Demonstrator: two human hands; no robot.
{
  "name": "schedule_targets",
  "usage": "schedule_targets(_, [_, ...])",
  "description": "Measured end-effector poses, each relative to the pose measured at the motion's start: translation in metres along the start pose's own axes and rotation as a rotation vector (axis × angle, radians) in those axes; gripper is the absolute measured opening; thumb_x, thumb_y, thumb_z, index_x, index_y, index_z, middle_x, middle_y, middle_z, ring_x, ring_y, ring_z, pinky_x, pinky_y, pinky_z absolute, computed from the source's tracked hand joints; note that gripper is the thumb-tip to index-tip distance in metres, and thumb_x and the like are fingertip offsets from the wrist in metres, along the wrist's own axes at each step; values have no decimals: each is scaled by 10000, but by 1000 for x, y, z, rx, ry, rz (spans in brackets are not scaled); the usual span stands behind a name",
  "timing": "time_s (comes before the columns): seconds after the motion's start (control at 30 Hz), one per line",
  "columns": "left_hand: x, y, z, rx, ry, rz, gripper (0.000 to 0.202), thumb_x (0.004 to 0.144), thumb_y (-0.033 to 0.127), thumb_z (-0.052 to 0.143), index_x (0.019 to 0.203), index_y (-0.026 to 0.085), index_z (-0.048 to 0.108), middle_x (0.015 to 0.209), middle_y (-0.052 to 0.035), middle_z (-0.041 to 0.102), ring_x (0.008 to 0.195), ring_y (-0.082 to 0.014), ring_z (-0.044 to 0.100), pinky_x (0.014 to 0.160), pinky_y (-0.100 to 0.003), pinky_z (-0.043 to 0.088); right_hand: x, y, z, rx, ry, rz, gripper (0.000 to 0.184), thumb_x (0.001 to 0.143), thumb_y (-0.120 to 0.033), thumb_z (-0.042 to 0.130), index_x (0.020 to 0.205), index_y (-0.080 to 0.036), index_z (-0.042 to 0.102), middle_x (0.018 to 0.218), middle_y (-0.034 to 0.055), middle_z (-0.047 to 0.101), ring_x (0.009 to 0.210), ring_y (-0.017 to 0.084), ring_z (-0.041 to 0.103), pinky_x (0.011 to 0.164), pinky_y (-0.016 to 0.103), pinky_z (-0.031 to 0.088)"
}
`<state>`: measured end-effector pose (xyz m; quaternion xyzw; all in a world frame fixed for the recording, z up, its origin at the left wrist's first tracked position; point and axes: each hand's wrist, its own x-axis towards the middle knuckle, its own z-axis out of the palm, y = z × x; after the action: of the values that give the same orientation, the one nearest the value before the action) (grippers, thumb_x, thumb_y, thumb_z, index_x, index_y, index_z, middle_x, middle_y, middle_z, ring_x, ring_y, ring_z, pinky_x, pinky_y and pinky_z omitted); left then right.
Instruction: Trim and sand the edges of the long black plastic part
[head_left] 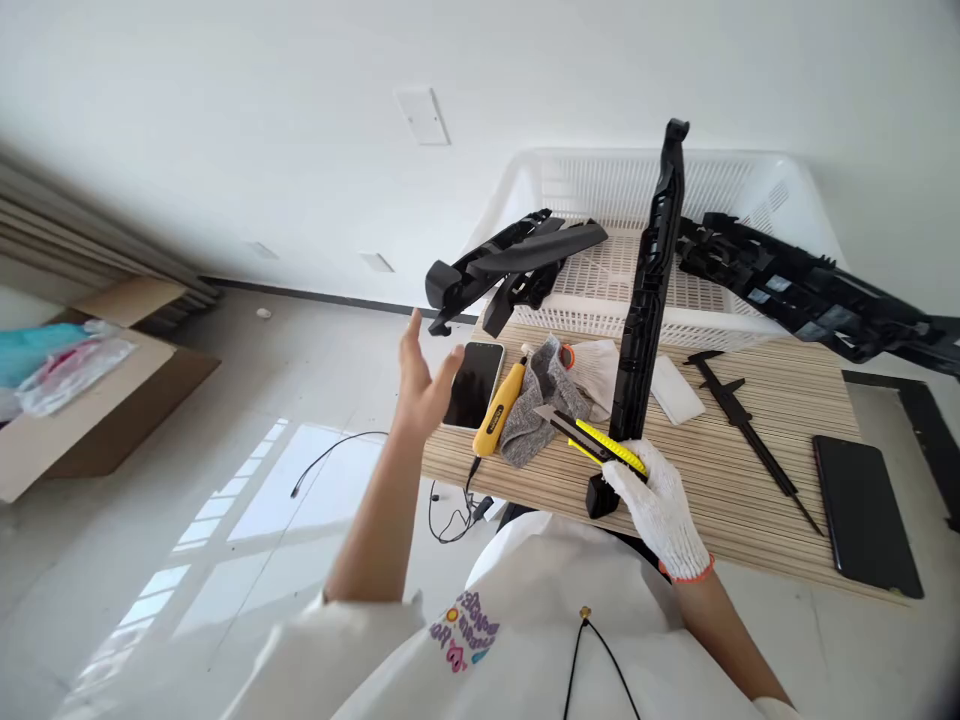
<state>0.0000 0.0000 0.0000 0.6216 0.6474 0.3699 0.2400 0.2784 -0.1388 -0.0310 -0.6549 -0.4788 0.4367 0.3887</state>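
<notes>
My left hand (424, 385) is bare, raised with fingers apart, holding nothing, just left of a black phone (475, 385) on the striped table (720, 480). My right hand (660, 510) wears a white knit glove and grips a yellow utility knife (596, 440) with its blade pointing left. The same hand rests against the lower end of a long black plastic part (645, 300) that stands across the table and leans on the white basket (637, 190). A grey glove (540, 405) and a yellow handheld tool (499, 410) lie between the hands.
More black plastic parts (517, 260) (810, 285) lie over the basket's rim. A black caliper (742, 425), a white block (675, 390) and a second dark phone (866, 515) lie on the right of the table. A cardboard box (97, 400) sits on the floor at left, with cables (450, 515) below the table edge.
</notes>
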Motion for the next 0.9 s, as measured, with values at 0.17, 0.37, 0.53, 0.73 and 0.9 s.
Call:
schedule_targets(0.17, [-105, 43, 41, -81, -425, 168, 954, 836, 592, 659, 1575, 414, 82, 1650, -90, 218, 1518, -375, 258, 1194, -593, 346, 8, -3, 3, 310, -74, 71, 371, 848, -561, 574, 836, -203, 671, 750, 44, 660, 638, 180, 538, 581, 298, 443])
schedule_targets(0.37, [-129, 50, 96, -133, -696, 170, 625, 873, 417, 668, 1432, 364, 392, 1471, -122, 461, 1407, -329, 442, 1157, -563, 406, 14, -4, 10, 335, 15, 99, 433, 848, -635, 557, 750, -217, 614, 664, 13, 585, 580, 150, 487, 530, 272, 419])
schedule_targets(0.53, [-101, 44, 96, -216, -761, 184, 423, 885, 407, 648, 1286, 317, 552, 1246, -109, 635, 1204, -327, 593, 1096, -586, 457, 12, -2, -16, 84, -88, -103, 279, 897, -480, 600, 907, -217, 693, 830, 34, 679, 746, 186, 618, 656, 287, 502])
schedule_targets(0.73, [-97, 37, 88, -525, -972, -87, 564, 926, 488, 579, 1441, 368, 382, 1363, -116, 574, 1014, -286, 717, 521, -338, 616, 1, 4, -72, 197, 397, 2, 183, 824, -390, 646, 780, -224, 710, 1080, 93, 719, 653, 190, 656, 346, 244, 385])
schedule_targets(0.9, [-97, 36, 88, -593, -989, -173, 573, 920, 535, 585, 1427, 369, 375, 1333, -112, 556, 792, -213, 744, 378, -221, 489, 3, 15, -67, 309, 591, 159, 224, 824, -409, 632, 831, -198, 707, 616, 31, 653, 407, 149, 545, 319, 251, 322])
